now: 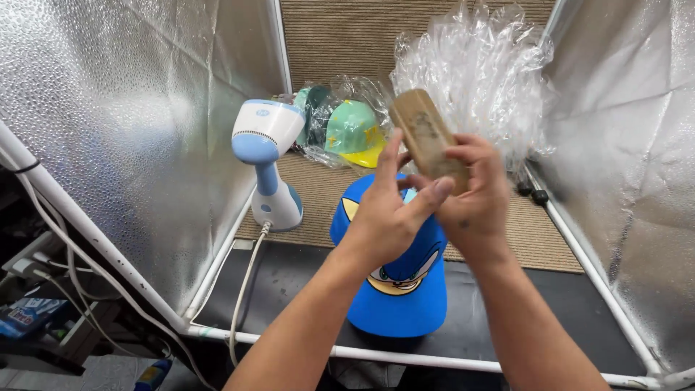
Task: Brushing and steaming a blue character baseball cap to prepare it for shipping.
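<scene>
My right hand (pixel 474 199) grips a wooden brush block (pixel 423 134) by its lower end, with the block tilted up and to the left. My left hand (pixel 387 217) is raised beside it, fingers spread and touching the block's lower part. Below both hands lies a blue cap (pixel 405 289) with a cartoon face, its flat brim pointing toward me, partly hidden by my hands.
A white and light-blue handheld steamer (pixel 268 163) stands at the left, its cord running down to the front. Green and yellow caps in clear bags (pixel 347 130) lie at the back. A heap of crumpled clear plastic bags (pixel 478 72) sits back right. Silver reflective walls and white pipes enclose the space.
</scene>
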